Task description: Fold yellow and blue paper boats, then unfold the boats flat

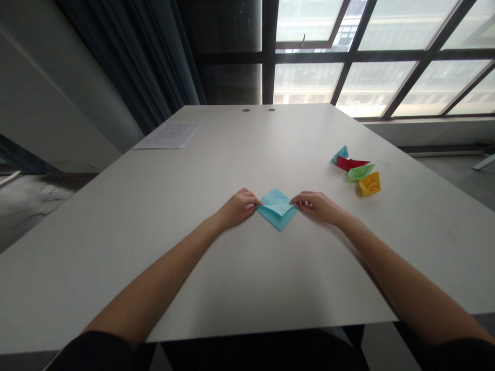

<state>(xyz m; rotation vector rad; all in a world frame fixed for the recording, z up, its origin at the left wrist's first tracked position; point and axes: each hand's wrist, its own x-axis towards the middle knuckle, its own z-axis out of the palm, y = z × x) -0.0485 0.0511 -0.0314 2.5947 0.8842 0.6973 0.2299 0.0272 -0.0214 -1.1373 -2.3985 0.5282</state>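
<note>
A light blue sheet of origami paper (279,217) lies on the white table, turned as a diamond with one corner toward me. A flap is folded across its middle, and creases show on the upper half. My left hand (244,205) pinches the paper's left corner between thumb and fingers. At the opposite corner my right hand (312,204) grips the same sheet, its fingertips close to the fold line. Both forearms rest along the tabletop.
Several folded paper boats sit to the right: blue (341,153), red (351,163), green (360,172) and yellow (370,184). Printed paper (170,135) lies at the far left of the table (247,154). Behind are windows and a dark curtain (135,56).
</note>
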